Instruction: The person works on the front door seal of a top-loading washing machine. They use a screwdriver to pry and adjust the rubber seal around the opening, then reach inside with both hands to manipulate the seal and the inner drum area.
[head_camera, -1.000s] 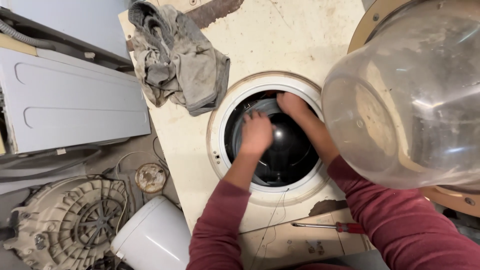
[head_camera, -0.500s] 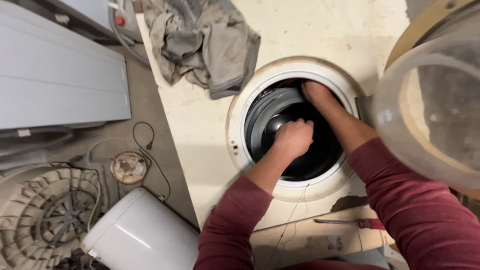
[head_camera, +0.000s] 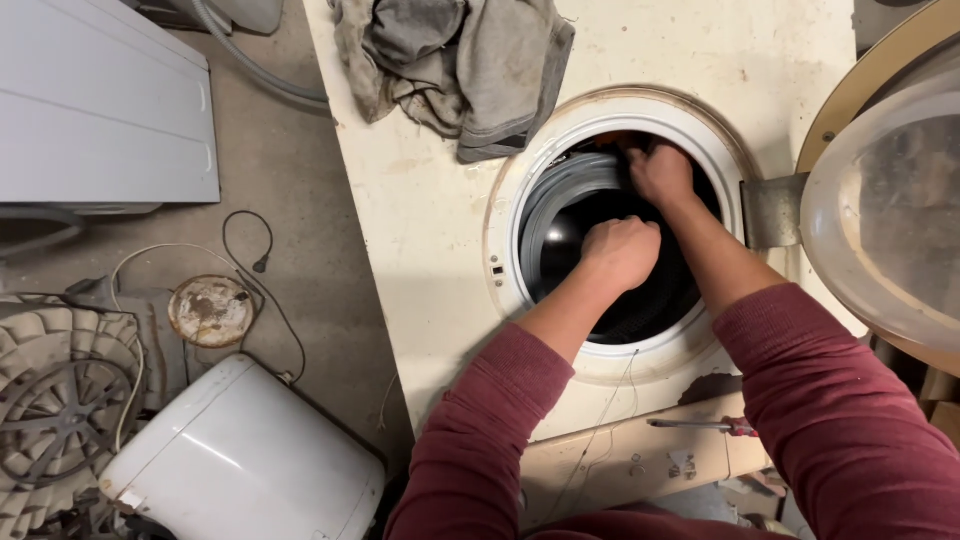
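A cream washing machine (head_camera: 420, 250) lies on its back with its round door opening facing up. Both my hands are inside the opening. My right hand (head_camera: 660, 175) grips the grey rubber door gasket (head_camera: 560, 200) at the upper rim. My left hand (head_camera: 620, 250) is curled into a fist over the dark drum, just below the right hand; whatever may be in it is hidden. Both arms wear dark red sleeves.
The open door with its glass bowl (head_camera: 890, 200) hangs on a hinge (head_camera: 770, 210) at the right. A grey cloth (head_camera: 460, 60) lies on the machine's top end. A red-handled screwdriver (head_camera: 700, 425) lies below the opening. On the floor at the left are a white casing (head_camera: 240, 460), a rusty disc (head_camera: 210, 310) and a white panel (head_camera: 100, 100).
My right hand has moved up to the gasket at the upper rim. My left hand has closed into a fist deeper in the opening. My view has shifted left.
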